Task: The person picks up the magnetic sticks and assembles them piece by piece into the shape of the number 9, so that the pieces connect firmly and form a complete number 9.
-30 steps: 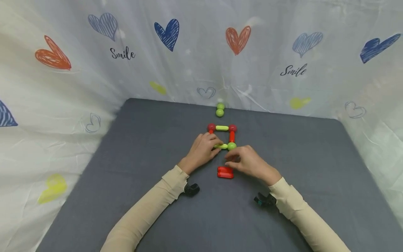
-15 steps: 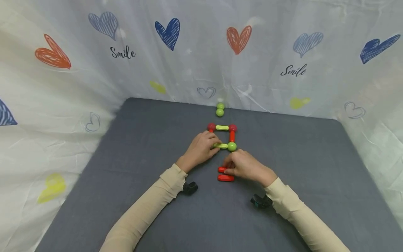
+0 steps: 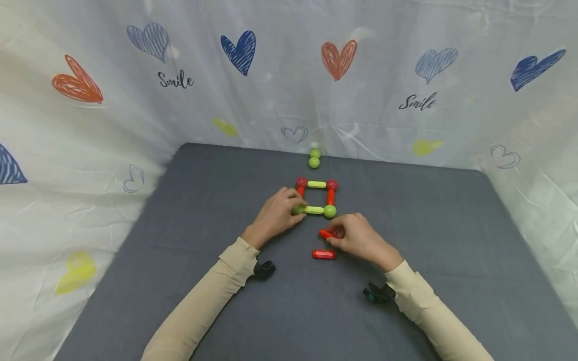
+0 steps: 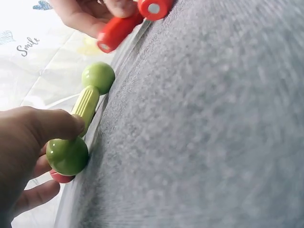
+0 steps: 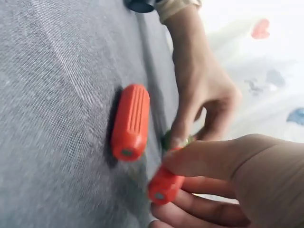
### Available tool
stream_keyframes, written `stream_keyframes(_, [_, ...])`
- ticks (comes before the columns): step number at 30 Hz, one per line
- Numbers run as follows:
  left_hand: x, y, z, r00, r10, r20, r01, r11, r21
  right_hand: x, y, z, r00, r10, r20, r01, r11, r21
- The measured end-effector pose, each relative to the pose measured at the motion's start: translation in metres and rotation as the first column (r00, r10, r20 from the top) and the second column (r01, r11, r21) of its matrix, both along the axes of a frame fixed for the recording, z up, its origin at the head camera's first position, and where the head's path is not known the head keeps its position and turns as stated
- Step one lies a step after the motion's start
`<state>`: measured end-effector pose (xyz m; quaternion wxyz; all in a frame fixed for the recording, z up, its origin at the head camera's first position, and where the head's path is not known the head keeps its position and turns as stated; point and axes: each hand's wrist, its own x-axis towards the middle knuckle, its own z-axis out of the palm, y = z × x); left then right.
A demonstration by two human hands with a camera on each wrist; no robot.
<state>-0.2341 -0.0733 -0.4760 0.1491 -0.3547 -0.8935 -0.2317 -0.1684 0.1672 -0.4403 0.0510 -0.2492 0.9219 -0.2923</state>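
On the grey cloth lies a square of rods and balls: red balls at its far corners, green balls at its near ones, a yellow-green rod along the near side. The left hand grips the near left corner, thumb and fingers around the green ball and the rod's end. Just below the near right corner, the right hand pinches a red rod, also seen in the right wrist view. A second red rod lies nearer the person, untouched.
Two green balls touch each other beyond the square, close to the table's far edge. Behind stands a pale curtain printed with hearts. A dark device is strapped at each wrist.
The right hand has taken one red rod from beside the other and moved it forward, tilting it. The left hand has shifted left along the near side to the corner ball.
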Motion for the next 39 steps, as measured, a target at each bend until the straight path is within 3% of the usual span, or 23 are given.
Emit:
stream_keyframes(4, [0.001,0.001,-0.001,1.000,-0.003,-0.010,0.003,1.000,-0.004,0.002,0.009,-0.004,0.983,-0.177,0.055,0.183,0.977,-0.114])
stream_keyframes(8, [0.002,0.004,-0.004,0.999,-0.008,-0.034,0.008,1.000,0.009,0.002,0.013,-0.010,0.930,-0.314,0.189,0.350,0.915,-0.199])
stream_keyframes(12, [0.003,0.005,-0.007,0.999,-0.008,-0.045,0.009,1.000,0.010,-0.001,0.012,-0.017,0.887,-0.378,0.267,0.440,0.867,-0.235])
stream_keyframes(18, [0.004,0.006,-0.009,0.999,-0.007,-0.046,0.008,1.000,0.008,-0.005,0.007,-0.025,0.856,-0.403,0.324,0.493,0.826,-0.273])
stream_keyframes(24, [0.002,0.006,-0.006,0.999,0.005,-0.042,-0.004,1.000,0.007,-0.008,0.004,-0.024,0.851,-0.388,0.354,0.496,0.815,-0.298])
stream_keyframes(27, [0.003,0.005,-0.004,0.999,0.006,-0.036,-0.005,1.000,0.007,-0.009,0.005,-0.024,0.841,-0.367,0.398,0.505,0.797,-0.332])
stream_keyframes(33, [0.001,0.005,-0.007,0.999,0.000,-0.048,0.000,1.000,0.015,-0.015,0.007,-0.027,0.795,-0.351,0.495,0.563,0.730,-0.387])
stream_keyframes(39, [0.000,0.005,-0.007,0.998,0.000,-0.055,0.002,1.000,0.023,-0.021,0.009,-0.025,0.765,-0.331,0.553,0.587,0.712,-0.386])
